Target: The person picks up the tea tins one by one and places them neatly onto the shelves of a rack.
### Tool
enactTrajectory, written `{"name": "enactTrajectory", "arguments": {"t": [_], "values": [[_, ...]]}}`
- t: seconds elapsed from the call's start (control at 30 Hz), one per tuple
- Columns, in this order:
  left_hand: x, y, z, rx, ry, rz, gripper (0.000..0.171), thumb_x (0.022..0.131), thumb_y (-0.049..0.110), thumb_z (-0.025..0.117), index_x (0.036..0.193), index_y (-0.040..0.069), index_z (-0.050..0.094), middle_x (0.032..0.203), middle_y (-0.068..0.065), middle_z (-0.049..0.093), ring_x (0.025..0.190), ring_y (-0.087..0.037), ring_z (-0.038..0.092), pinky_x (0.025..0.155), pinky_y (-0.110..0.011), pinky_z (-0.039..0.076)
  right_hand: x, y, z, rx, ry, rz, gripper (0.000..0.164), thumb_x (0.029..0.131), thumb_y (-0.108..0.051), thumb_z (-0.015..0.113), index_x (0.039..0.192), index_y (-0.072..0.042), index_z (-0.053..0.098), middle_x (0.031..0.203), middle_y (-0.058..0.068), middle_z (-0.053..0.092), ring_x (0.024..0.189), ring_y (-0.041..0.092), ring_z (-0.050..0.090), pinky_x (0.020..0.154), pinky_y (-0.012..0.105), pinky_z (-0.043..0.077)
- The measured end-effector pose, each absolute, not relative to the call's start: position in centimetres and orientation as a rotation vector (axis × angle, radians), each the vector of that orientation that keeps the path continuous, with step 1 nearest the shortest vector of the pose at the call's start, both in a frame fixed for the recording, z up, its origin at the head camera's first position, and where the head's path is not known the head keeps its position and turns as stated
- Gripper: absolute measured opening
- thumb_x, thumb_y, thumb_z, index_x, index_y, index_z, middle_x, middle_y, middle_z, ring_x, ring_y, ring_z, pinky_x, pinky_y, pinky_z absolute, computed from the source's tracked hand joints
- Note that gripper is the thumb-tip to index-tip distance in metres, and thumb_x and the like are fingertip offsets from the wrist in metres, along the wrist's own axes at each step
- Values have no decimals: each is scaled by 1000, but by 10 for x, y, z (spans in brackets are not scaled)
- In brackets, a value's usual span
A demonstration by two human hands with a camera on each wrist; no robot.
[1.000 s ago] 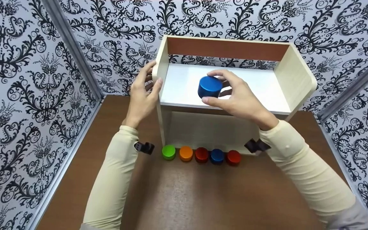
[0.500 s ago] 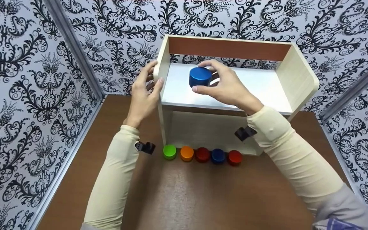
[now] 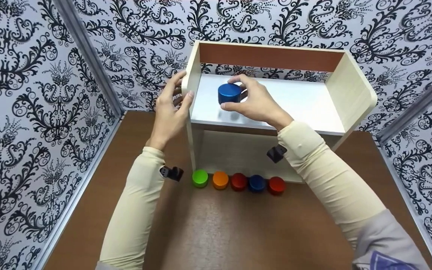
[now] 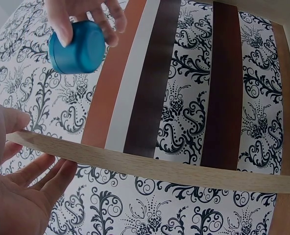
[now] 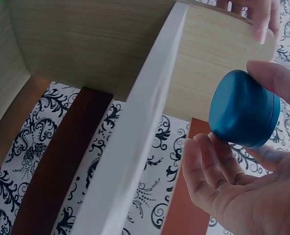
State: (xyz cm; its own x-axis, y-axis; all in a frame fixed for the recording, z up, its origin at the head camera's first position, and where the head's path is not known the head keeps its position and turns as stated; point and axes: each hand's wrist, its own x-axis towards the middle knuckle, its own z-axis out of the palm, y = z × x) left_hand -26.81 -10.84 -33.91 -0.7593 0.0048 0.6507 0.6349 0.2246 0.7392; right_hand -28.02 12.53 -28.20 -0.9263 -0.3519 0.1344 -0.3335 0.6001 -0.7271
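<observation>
- Fingers (image 3: 243, 79) of the right hand (image 3: 261, 103): parted to the width of the blue canister (image 3: 229, 93), thumb and fingertips gripping opposite sides; side grip probably leaves its underside free.
- Blue canister: roughly upright, above the white shelf (image 3: 294, 99), nearer its left end; appears clear of the surface.
- Left hand (image 3: 170, 112): thumb and fingers straddle the side panel (image 3: 194, 75), gripping its edge, presumably to steady the unit.
- Five smaller-looking canisters (image 3: 239, 182): spaced in a row on the worktop (image 3: 219, 228), presumably for easy reach.

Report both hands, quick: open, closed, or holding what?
Left hand: holding the edge of the shelf unit's left side panel, thumb and fingers on opposite sides.
Right hand: holding a blue cylinder between thumb and fingers.
</observation>
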Motion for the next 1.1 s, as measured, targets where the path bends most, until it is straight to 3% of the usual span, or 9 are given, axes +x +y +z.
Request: {"name": "enactTrajectory", "arguments": {"t": [0.43,1.1], "values": [[-267,-109,-338,-570,-2001,-1577,49,100,4,61,147,6,49,131,-16,59,115,-26,61,99,-31,57,-287,119,-297,-541,2802,-1169,66,85,-30,83,139,-12,51,134,13,57,118,27,55,105,41,49],[-267,-109,-340,-587,-1972,-1578,48,99,4,61,146,5,50,129,-17,60,114,-26,62,98,-32,58,-287,111,-308,-612,2834,-1109,69,85,-29,83,142,-10,50,134,15,55,118,29,56,104,42,52]]}}
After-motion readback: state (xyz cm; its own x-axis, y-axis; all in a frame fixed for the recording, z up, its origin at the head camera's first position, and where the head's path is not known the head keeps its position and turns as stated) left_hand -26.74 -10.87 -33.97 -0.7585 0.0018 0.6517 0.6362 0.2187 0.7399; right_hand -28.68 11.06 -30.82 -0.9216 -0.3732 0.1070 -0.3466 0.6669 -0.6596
